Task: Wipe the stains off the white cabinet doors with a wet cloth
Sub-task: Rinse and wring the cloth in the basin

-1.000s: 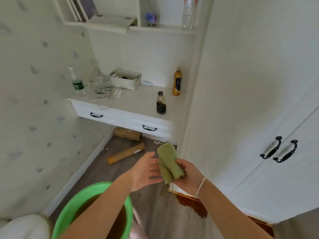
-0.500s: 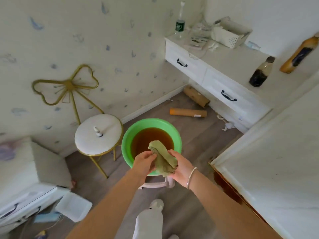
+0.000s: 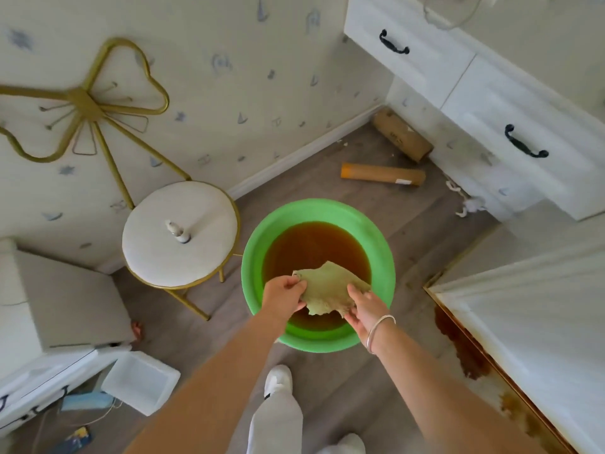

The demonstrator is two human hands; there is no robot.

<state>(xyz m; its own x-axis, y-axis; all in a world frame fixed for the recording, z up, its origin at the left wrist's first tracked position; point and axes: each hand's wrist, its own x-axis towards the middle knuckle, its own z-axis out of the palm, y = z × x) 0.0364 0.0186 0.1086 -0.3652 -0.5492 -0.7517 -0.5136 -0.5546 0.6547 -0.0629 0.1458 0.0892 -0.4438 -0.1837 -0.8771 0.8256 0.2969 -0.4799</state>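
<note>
Cloth (image 3: 327,290) over basin (image 3: 252,257) | left hand (image 3: 283,294), right hand (image 3: 363,306) each pinch an edge | step: wetting | next, likely: dunk, wring

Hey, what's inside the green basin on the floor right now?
The basin holds murky brown water. The left hand and right hand hold a cloth spread over it, covering part of the water. The murk hides the basin's bottom.
</note>
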